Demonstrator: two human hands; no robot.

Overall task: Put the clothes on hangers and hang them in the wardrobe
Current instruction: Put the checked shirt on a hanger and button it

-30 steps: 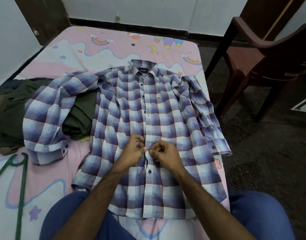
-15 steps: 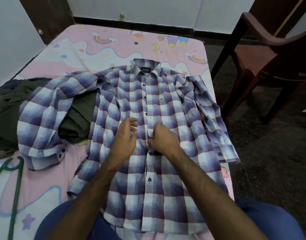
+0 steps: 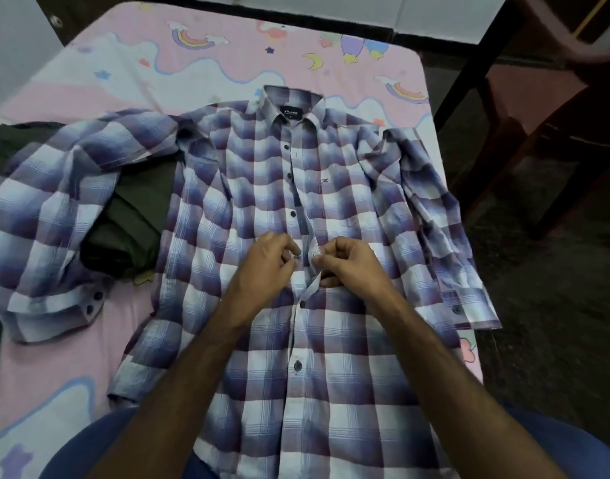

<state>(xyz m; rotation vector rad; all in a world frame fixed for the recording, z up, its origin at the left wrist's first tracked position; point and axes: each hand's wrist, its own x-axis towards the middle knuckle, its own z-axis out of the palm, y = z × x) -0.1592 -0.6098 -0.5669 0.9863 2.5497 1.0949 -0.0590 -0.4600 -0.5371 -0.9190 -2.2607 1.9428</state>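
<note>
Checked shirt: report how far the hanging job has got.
Done: the checked shirt lies flat on the bed. In hand: the left hand and right hand pinch its placket at a middle button. Left: hanger, wardrobe, and the dark green clothes under its sleeve.

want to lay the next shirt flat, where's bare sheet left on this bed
The widest bare patch of the bed sheet lies beyond the plaid shirt collar, up to the far edge. A smaller patch lies near-left, below the shirt's spread sleeve cuff. The left side is crowded by the dark green clothes; the right sleeve reaches the bed's edge.
</note>
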